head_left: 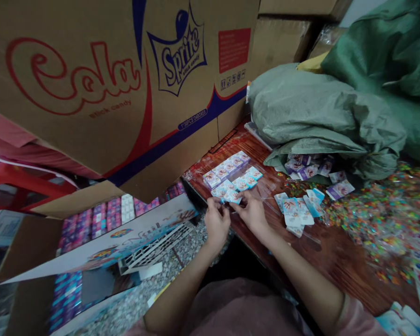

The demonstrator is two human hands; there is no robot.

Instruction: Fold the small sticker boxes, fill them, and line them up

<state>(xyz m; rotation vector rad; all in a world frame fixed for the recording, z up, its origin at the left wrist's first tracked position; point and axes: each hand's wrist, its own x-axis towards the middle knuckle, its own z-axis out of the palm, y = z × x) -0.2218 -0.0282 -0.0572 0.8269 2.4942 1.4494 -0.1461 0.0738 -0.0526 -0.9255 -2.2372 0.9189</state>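
At the near edge of the table, my left hand (217, 225) and my right hand (254, 213) are closed, fingertips pinching a small blue-and-white box (233, 197) between them. Just beyond it lie a few more blue-and-white boxes (249, 178) side by side. Behind those runs a row of purple-and-white boxes (227, 169). To the right of my right hand rests a loose pile of flat blue-and-white cartons (296, 210). My fingers cover part of the box's near side.
A big cardboard box (108, 154) stands at the left back. Small purple boxes (304, 169) spill from a green sack (322, 112). Wrapped colourful candies (374, 224) cover the right of the brown table (322, 270). An open carton (80, 205) of packed boxes sits low left.
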